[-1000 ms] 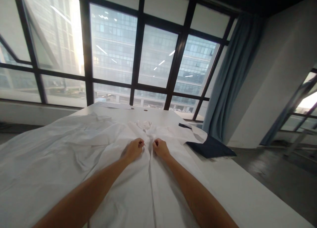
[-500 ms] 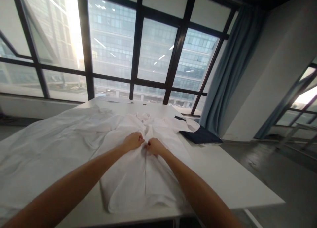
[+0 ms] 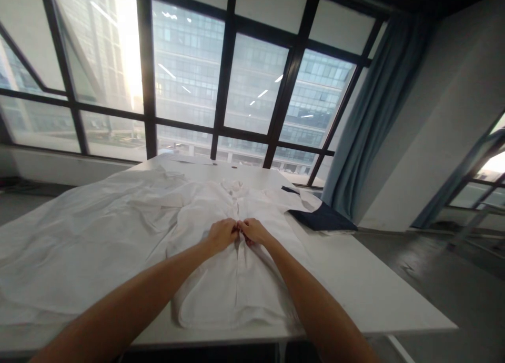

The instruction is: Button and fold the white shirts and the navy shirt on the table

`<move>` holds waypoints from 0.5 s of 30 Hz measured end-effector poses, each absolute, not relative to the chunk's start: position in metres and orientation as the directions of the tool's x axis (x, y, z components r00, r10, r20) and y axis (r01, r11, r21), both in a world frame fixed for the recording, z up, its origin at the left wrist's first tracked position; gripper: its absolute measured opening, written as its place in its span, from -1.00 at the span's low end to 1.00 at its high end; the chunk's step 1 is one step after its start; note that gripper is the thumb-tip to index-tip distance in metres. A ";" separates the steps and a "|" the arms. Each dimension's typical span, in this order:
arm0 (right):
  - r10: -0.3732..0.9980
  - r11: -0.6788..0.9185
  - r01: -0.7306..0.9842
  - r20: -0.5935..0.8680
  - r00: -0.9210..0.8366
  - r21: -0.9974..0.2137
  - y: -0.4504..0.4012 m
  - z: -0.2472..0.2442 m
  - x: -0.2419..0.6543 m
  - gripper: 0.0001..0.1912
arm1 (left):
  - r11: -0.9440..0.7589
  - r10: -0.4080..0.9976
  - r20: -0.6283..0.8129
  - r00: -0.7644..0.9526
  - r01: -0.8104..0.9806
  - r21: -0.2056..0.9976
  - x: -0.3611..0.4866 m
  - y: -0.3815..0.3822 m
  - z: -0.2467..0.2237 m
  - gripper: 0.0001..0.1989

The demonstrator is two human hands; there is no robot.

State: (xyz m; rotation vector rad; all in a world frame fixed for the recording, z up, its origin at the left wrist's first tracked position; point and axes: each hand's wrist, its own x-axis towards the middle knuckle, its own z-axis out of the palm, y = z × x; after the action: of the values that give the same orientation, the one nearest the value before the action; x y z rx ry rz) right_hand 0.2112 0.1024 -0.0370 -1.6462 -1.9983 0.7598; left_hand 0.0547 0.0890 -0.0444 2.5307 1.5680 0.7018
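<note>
white tabletop [image 3: 379, 289] carries a shirt [image 3: 209, 294]; left hand [image 3: 222, 233] and right hand [image 3: 254, 231] pinch its front edges [image 3: 237, 281], best kept level.

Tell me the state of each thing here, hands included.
Left hand: closed on the shirt.
Right hand: likewise, close against the left.
Shirt: spread front up, pinched mid-front; buttoning unclear.
White cloth: spread out, wrinkled.
Dark cloth: lying flat, partly covered.
Curtain: gathered, hanging.
Leftmost window: tilted open.

Backlit feed: I'm getting blown-out glare through the window pane [image 3: 112, 50] at upper left, dim right side, soft shadows on the white shirt [image 3: 219, 286], mushy detail, wide-angle stretch at edges.
</note>
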 end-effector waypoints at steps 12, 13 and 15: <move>0.969 0.204 0.569 0.080 -0.235 -0.797 0.104 -0.045 0.211 -0.75 | -0.456 0.881 0.257 0.396 0.856 0.242 0.055 0.094 -0.053 -0.76; 0.969 0.211 0.582 0.090 -0.230 -0.786 0.105 -0.045 0.211 -0.75 | -0.472 0.872 0.274 0.406 0.845 0.250 0.055 0.096 -0.054 -0.75; 0.973 0.207 0.647 0.087 -0.212 -0.734 0.108 -0.045 0.214 -0.76 | -0.529 0.834 0.355 0.423 0.796 0.294 0.055 0.098 -0.053 -0.75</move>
State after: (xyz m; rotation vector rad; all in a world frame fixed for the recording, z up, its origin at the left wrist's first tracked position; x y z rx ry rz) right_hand 0.2135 0.1077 -0.0446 -1.4993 -1.9356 0.7710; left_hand 0.0546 0.0981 -0.0534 2.5809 1.4809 0.7163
